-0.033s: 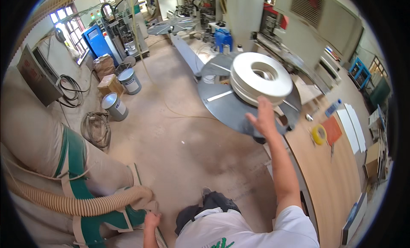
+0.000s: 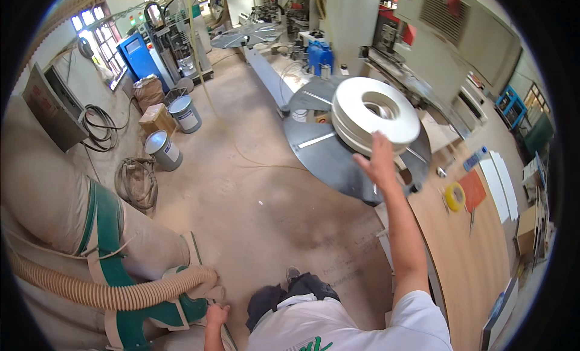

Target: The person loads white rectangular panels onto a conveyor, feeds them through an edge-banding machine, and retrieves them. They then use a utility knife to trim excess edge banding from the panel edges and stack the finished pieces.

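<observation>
Two or more thick white rolls of strip (image 2: 345, 101), stacked with a round hole through the middle, lie on a dark grey slotted disc (image 2: 314, 161). My right hand (image 2: 380, 162) reaches up to the near side of the stack. Its fingers are stretched out and the thumb stands apart, so the hand is open; the fingertips overlap the rolls' edge, and I cannot tell whether they press on it. Low at the left, my left hand (image 2: 217, 315) is beside a green duct fitting (image 2: 192, 307) with curled fingers. What they hold, if anything, is hidden.
A wooden worktop (image 2: 462, 254) on the right bears yellow tape (image 2: 454, 196), an orange-red sheet (image 2: 472, 189) and a blue bottle (image 2: 475, 158). Ribbed hose (image 2: 121, 293) and large duct bags stand at left. Buckets (image 2: 163, 150), a carton (image 2: 158, 122) and coiled hose (image 2: 136, 182) lie beyond.
The view has shifted slightly, so the disc and rolls appear a little farther right and lower. My right hand stays open at the rolls' near side.
</observation>
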`<state>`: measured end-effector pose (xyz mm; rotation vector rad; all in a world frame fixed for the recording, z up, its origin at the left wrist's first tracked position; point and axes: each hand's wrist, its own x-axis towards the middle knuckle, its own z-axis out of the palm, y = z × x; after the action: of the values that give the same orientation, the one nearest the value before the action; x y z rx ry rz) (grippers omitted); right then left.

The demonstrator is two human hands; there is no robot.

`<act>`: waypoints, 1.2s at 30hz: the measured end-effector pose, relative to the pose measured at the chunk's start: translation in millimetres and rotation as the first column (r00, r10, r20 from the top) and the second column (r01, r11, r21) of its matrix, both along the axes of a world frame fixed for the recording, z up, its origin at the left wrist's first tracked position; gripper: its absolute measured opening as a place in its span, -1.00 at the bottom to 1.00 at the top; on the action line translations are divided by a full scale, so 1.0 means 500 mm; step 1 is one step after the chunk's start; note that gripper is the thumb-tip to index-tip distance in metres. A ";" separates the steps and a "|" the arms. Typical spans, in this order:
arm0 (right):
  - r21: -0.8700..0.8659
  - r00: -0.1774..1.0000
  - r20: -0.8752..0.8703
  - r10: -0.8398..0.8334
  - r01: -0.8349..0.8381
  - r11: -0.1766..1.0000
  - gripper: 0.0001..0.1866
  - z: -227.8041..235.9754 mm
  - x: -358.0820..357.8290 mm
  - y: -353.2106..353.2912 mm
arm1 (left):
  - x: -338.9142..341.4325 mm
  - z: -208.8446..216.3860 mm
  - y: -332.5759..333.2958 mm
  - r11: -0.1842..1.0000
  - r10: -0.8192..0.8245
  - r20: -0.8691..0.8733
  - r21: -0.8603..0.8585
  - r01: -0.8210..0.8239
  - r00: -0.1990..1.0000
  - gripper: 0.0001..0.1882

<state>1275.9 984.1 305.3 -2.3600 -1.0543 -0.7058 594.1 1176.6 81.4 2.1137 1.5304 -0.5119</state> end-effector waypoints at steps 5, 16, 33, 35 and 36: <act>-0.290 0.938 -0.145 -0.315 0.264 0.920 0.19 0.023 0.292 0.153 | 0.035 -0.126 0.185 0.991 0.013 0.022 -0.132 -0.010 1.000 -0.44; -0.548 0.788 -0.430 -0.441 0.161 0.821 0.37 0.044 0.365 0.296 | 0.902 -0.076 0.898 0.826 -0.553 0.236 0.028 0.563 0.799 -0.41; 0.256 0.582 -0.785 -0.213 0.617 0.744 0.03 0.397 0.670 0.709 | 1.559 -0.211 1.738 0.966 -0.158 0.138 -0.184 0.182 0.978 -0.47; 0.318 0.546 -0.826 -0.142 0.659 0.682 0.01 0.480 0.715 0.795 | 1.459 -0.226 1.814 0.713 -0.696 -0.403 -0.288 0.639 0.594 -0.41; 0.348 0.637 -0.757 -0.147 0.582 0.735 0.02 0.502 0.751 0.844 | 1.412 -0.226 1.830 0.768 -0.639 -0.402 -0.287 0.573 0.656 -0.41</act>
<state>1651.1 1406.1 556.4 -2.0044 0.0367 -0.1547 1300.1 2091.8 -31.7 2.4837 0.8899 -1.4362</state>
